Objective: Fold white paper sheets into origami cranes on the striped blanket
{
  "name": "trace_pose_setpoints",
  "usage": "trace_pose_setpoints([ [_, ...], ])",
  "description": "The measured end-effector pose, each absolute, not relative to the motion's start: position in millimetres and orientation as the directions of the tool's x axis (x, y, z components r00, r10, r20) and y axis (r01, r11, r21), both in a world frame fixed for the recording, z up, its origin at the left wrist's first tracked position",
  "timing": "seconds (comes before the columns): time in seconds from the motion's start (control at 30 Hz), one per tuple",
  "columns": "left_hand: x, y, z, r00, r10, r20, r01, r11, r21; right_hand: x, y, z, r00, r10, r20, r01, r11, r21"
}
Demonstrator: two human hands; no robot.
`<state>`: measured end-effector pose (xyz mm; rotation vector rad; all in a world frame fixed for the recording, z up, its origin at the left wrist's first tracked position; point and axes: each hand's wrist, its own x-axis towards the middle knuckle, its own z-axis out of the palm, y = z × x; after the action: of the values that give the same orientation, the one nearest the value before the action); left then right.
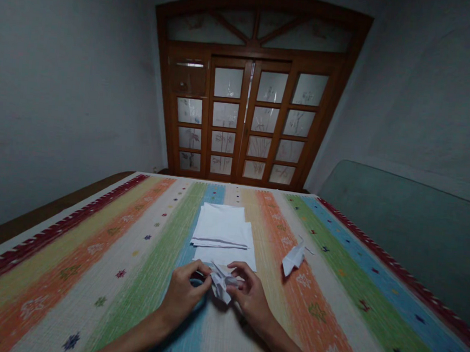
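Observation:
Between my two hands is a folded white paper crane (221,284), its thin points sticking up and its lower part angled toward me. My left hand (187,290) pinches its left side between thumb and index finger. On the right side, my right hand (252,298) grips the paper with thumb and fingers. Just beyond my hands lies a stack of white paper sheets (220,226), unevenly piled. A second folded paper crane (293,259) rests on the cloth to the right, apart from both hands.
A striped, patterned tablecloth (129,276) covers the table. Wooden double doors with glass panes (243,117) stand beyond the far edge. At right, a pale green panel (409,233) leans near the wall; a brown wooden edge (53,210) runs along the left.

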<state>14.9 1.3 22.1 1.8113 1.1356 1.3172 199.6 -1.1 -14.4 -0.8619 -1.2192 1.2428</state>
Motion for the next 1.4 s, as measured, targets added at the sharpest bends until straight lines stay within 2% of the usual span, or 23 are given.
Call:
trace_pose_setpoints([
  [0.17, 14, 7, 24, 0.128, 0.944, 0.303, 0.188, -0.323, 0.927, 202, 0, -12, -0.071, 0.98, 0.188, -0.22, 0.169, -0.961],
  [0.4, 9, 3, 30, 0.212, 0.914, 0.345, 0.271, -0.394, 0.878, 199, -3, -10, -0.032, 0.99, 0.141, -0.196, 0.132, -0.972],
  [0.57, 13, 2, 27, 0.137, 0.934, 0.331, 0.21, -0.354, 0.912, 197, -6, -10, -0.047, 0.987, 0.155, -0.162, 0.145, -0.976],
  [0.83, 17, 6, 24, 0.026, 0.975, 0.221, 0.098, -0.222, 0.97, 199, -10, -12, -0.129, 0.966, 0.222, -0.039, 0.219, -0.975],
  [1.4, 20, 6, 30, 0.056, 0.997, 0.061, 0.009, -0.061, 0.998, 198, -8, -10, -0.068, 0.972, 0.227, -0.034, 0.225, -0.974],
])
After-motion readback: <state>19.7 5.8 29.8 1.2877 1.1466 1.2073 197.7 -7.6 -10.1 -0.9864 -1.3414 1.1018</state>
